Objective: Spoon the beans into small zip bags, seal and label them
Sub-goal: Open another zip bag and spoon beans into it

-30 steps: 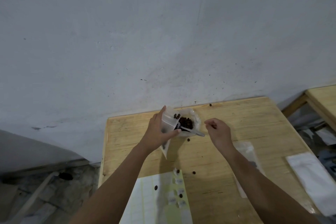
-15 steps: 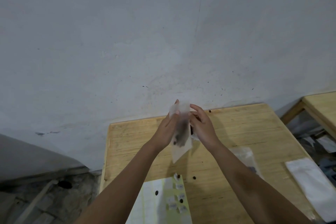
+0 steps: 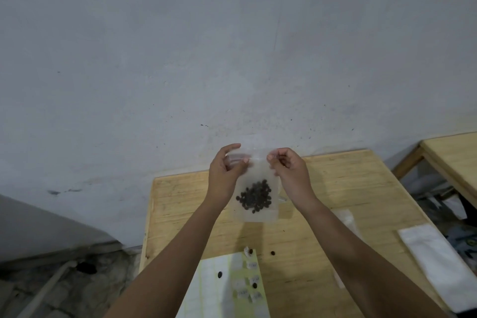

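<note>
Left hand and right hand each pinch the top strip of a small clear zip bag, thumb and fingers curled on it, the left at its left corner, the right at its right. Behind them rises a grey wall. Below lies a wooden table, with a white plastic packet at its right edge and a sheet of labels near the front. The bag hangs upright in the air above the table, between the hands. Dark beans sit heaped in its lower half. A loose bean lies on the wood just beside the sheet.
</note>
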